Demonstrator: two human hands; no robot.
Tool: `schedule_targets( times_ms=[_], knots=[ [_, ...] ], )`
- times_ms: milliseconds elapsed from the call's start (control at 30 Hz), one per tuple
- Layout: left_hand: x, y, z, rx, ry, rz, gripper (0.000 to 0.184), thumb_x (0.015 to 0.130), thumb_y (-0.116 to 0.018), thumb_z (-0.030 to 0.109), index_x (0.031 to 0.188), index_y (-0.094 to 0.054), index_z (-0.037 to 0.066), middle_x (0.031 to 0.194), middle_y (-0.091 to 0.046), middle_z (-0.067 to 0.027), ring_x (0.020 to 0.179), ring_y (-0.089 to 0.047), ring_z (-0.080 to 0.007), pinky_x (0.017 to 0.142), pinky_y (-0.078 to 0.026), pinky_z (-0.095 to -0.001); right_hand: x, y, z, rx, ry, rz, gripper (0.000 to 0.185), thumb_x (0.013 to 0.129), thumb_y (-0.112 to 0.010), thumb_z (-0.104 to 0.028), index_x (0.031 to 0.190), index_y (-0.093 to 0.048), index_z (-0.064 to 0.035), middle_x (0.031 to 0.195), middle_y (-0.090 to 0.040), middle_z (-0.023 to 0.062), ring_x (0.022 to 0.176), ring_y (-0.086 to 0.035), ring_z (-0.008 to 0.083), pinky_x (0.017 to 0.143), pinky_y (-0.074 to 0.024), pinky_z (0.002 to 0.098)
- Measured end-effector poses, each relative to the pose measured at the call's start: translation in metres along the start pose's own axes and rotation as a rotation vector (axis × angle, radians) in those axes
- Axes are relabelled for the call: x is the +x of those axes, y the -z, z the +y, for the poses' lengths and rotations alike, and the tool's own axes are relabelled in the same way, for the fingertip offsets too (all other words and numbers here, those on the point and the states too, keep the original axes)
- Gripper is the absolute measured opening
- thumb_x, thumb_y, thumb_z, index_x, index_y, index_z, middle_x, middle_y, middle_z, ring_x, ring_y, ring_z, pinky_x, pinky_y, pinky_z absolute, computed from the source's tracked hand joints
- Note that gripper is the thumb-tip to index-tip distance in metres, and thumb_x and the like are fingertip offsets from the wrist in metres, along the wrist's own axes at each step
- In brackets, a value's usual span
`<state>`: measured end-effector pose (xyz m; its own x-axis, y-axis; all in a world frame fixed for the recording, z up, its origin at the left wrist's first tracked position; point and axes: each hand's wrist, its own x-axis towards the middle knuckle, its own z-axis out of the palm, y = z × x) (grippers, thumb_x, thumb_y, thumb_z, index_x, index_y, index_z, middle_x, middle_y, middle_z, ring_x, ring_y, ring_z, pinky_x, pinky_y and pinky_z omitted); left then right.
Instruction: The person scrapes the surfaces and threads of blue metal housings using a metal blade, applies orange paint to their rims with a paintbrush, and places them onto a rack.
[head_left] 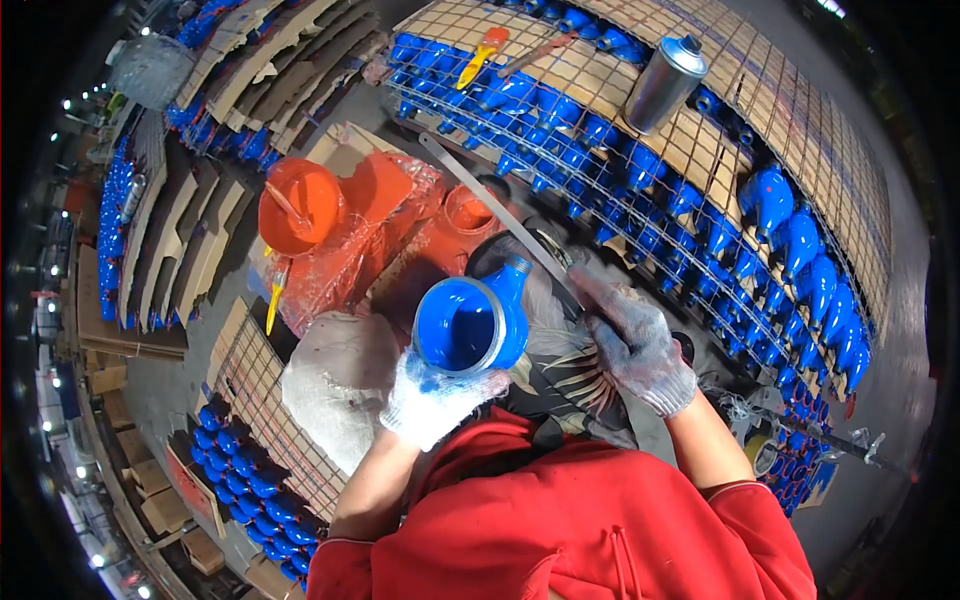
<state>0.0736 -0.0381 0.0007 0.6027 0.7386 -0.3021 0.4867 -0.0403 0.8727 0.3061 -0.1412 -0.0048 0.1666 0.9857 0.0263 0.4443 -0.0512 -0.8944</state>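
Observation:
My left hand (432, 402), in a paint-stained white glove, is closed around the lower side of a blue-painted hollow casting (514, 318). The casting's wide round mouth faces up at me, and a narrower threaded neck points away. In my right hand (642, 352), also gloved and stained dark, is one end of a long flat metal strip (490, 198). The strip slants up and left, beyond the casting. Whether its edge is toothed or rough I cannot tell. A pale rounded bundle (340, 380) lies to the left of my left hand.
A red paint bucket (290, 240) and a smaller red pot (468, 210) stand ahead on the left. Wire mesh racks (590, 85) hold many blue castings (770, 205). On the mesh are a spray can (660, 92) and a yellow-handled brush (480, 62). Stacked cardboard (200, 230) is at left.

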Motion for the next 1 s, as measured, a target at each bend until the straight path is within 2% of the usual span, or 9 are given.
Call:
schedule_targets(
  times_ms=[167, 267, 400, 600, 667, 800, 867, 1000],
  knots=[
    [0.001, -0.004, -0.009, 0.052, -0.064, 0.006, 0.064, 0.067, -0.085, 0.032, 0.119, -0.057, 0.007, 0.111, -0.066, -0.0105, 0.100, -0.065, -0.0232, 0.085, -0.052, -0.0350, 0.001, -0.001, 0.000, 0.057, -0.165, 0.012, 0.044, 0.087, -0.055, -0.003, 0.131, -0.052, -0.0022, 0.111, -0.066, 0.0185, 0.100, -0.065, 0.0236, 0.087, -0.0481, 0.0307],
    [0.001, -0.005, -0.015, 0.110, -0.045, 0.029, 0.068, 0.067, -0.085, 0.035, 0.121, -0.056, 0.008, 0.113, -0.065, -0.0107, 0.102, -0.064, -0.0236, 0.086, -0.052, -0.0352, 0.001, 0.001, 0.001, -0.001, -0.117, 0.012, 0.042, 0.088, -0.055, -0.003, 0.130, -0.053, -0.0023, 0.106, -0.067, 0.0189, 0.094, -0.066, 0.0235, 0.084, -0.0489, 0.0312],
    [0.000, -0.003, -0.009, 0.039, -0.015, 0.008, 0.068, 0.067, -0.085, 0.036, 0.121, -0.056, 0.008, 0.113, -0.065, -0.0109, 0.101, -0.064, -0.0243, 0.087, -0.052, -0.0354, -0.001, -0.002, 0.005, 0.070, -0.187, -0.018, 0.043, 0.088, -0.054, -0.002, 0.131, -0.052, -0.0023, 0.108, -0.066, 0.0193, 0.094, -0.066, 0.0235, 0.084, -0.0491, 0.0307],
    [0.003, 0.001, -0.007, 0.079, 0.025, -0.032, 0.069, 0.067, -0.085, 0.035, 0.122, -0.055, 0.007, 0.114, -0.065, -0.0110, 0.103, -0.064, -0.0248, 0.088, -0.051, -0.0363, 0.002, -0.004, 0.001, 0.041, -0.108, -0.026, 0.047, 0.088, -0.052, 0.001, 0.135, -0.049, -0.0029, 0.115, -0.065, 0.0196, 0.103, -0.065, 0.0243, 0.088, -0.0486, 0.0308],
    [0.002, 0.001, -0.009, 0.006, -0.003, -0.025, 0.069, 0.067, -0.085, 0.036, 0.122, -0.055, 0.007, 0.113, -0.065, -0.0109, 0.103, -0.063, -0.0249, 0.089, -0.050, -0.0362, 0.002, -0.004, 0.001, 0.021, -0.097, -0.017, 0.047, 0.088, -0.052, 0.001, 0.135, -0.049, -0.0040, 0.116, -0.064, 0.0194, 0.106, -0.065, 0.0257, 0.090, -0.0488, 0.0315],
    [0.002, 0.003, -0.007, 0.034, 0.004, -0.035, 0.068, 0.068, -0.084, 0.035, 0.122, -0.055, 0.007, 0.113, -0.065, -0.0105, 0.103, -0.063, -0.0252, 0.088, -0.050, -0.0359, 0.003, -0.003, 0.001, -0.038, -0.080, -0.008, 0.047, 0.088, -0.053, 0.001, 0.134, -0.051, -0.0052, 0.116, -0.064, 0.0187, 0.104, -0.065, 0.0274, 0.088, -0.0501, 0.0321],
    [0.003, 0.002, -0.012, -0.049, -0.008, -0.030, 0.067, 0.068, -0.084, 0.034, 0.122, -0.055, 0.007, 0.113, -0.065, -0.0106, 0.102, -0.063, -0.0252, 0.088, -0.050, -0.0360, 0.004, -0.004, 0.003, -0.112, 0.024, 0.007, 0.046, 0.087, -0.053, 0.002, 0.132, -0.052, -0.0060, 0.116, -0.064, 0.0179, 0.102, -0.066, 0.0284, 0.086, -0.0510, 0.0321],
    [0.004, 0.005, -0.006, 0.011, 0.030, -0.042, 0.064, 0.069, -0.084, 0.034, 0.121, -0.056, 0.007, 0.112, -0.065, -0.0109, 0.102, -0.064, -0.0253, 0.087, -0.051, -0.0361, 0.004, -0.007, 0.007, -0.146, 0.076, 0.026, 0.046, 0.086, -0.054, 0.003, 0.132, -0.053, -0.0060, 0.115, -0.065, 0.0168, 0.101, -0.066, 0.0283, 0.086, -0.0512, 0.0316]
  ],
)
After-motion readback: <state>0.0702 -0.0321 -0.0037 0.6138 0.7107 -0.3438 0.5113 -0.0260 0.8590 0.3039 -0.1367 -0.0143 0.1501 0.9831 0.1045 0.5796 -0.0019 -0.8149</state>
